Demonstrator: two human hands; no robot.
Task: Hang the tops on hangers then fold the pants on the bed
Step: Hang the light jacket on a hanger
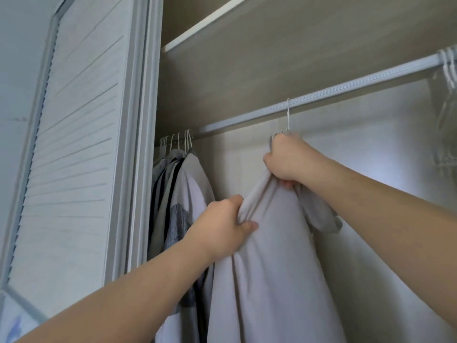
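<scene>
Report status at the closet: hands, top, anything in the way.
Left hand grips grey top fabric; right hand grips its neck under hanger hook. Hook looks seated on rod. Hung clothes bunched at left, nothing blocking.

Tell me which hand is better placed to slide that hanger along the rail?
Probably right: the right hand grips the top under the hanger hook, near the rail; the left hand grips fabric lower.

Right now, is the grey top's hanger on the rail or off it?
On: the hanger hook loops over the rail, and the top hangs below it.
</scene>
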